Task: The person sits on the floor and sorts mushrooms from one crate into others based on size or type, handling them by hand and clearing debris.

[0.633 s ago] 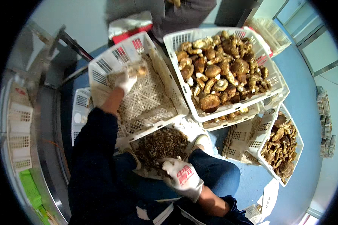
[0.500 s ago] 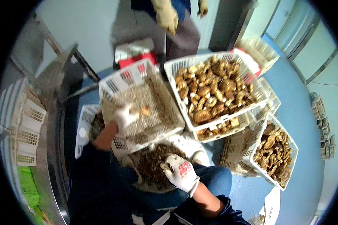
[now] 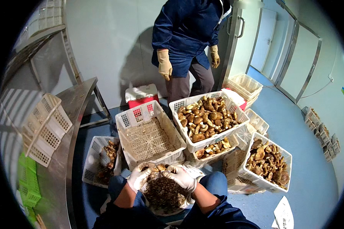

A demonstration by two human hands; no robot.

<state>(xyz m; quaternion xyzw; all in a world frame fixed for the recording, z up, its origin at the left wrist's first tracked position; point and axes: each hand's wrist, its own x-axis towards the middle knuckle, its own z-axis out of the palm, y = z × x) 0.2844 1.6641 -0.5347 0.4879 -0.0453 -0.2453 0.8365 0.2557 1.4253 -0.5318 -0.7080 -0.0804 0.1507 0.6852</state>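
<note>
Your left hand (image 3: pixel 139 176) and right hand (image 3: pixel 181 178) wear white gloves (image 3: pixel 184 181); your sleeves (image 3: pixel 229 214) are dark navy, your trousers (image 3: pixel 216 184) lighter blue.

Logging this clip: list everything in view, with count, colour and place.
mushroom: count unclear, brown, lower centre
debris heap: one, dark brown, below the mushroom
dusty crate: one, white, straight ahead
crates of mushrooms: four nearby, white, one left, three right
steel table: one, grey, left
green crates: count unclear, green, far left
other crates: several, white, left, behind, far right
box: one, red with white top, behind the dusty crate
sheet: one, white, lower right
co-worker: one, dark-blue coat, beyond the crates
doorway: one, pale, back right
floor: one, blue, throughout
left hand: one, white glove, closed on the mushroom
right hand: one, white glove, at the mushroom
</note>
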